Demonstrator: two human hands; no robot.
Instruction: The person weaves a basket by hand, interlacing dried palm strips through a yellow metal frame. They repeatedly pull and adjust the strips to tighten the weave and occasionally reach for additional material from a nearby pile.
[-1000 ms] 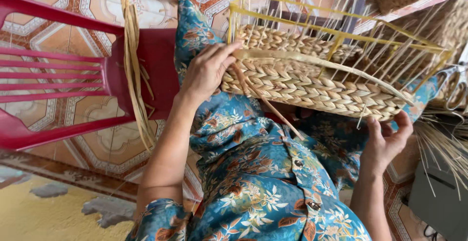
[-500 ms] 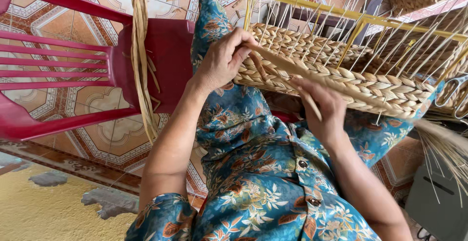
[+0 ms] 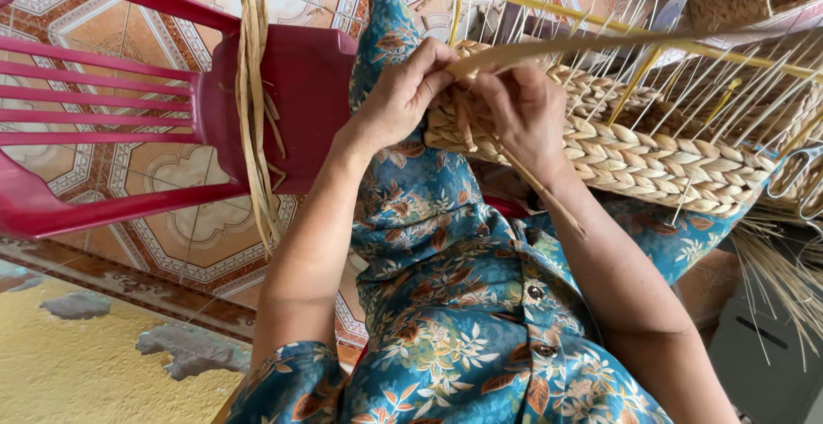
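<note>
In the head view, a half-woven basket (image 3: 634, 150) was propped on the lap, its braided wall filling the frame from 12 to 3 o'clock, with thin upright stakes (image 3: 686, 81) rising from it inside a yellow frame (image 3: 754, 55). The left hand (image 3: 399, 98) was closed at the basket's near corner, fingers curled and thumb pressed down, pinching a flat pale strand (image 3: 557, 47) where it met the weave. The right hand (image 3: 523, 115) lay just beside it, touching the basket wall, fingers bent around the same strand; how firmly it was gripped could not be told. From the hands the strand ran out toward 2 o'clock across the stakes, and a loose end trailed down toward 5 o'clock over the right forearm.

At 9 o'clock a red chair (image 3: 283, 90) stood with a bundle of strands (image 3: 253, 107) draped over its seat edge.

A slack row was judged possible if the pinch at the corner were eased before the strand was drawn tight. The strand might crease or split where it was bent sharply, and a stake might be pushed aside or skipped by the crowded fingers. The draped bundle might slide off the chair if brushed.
</note>
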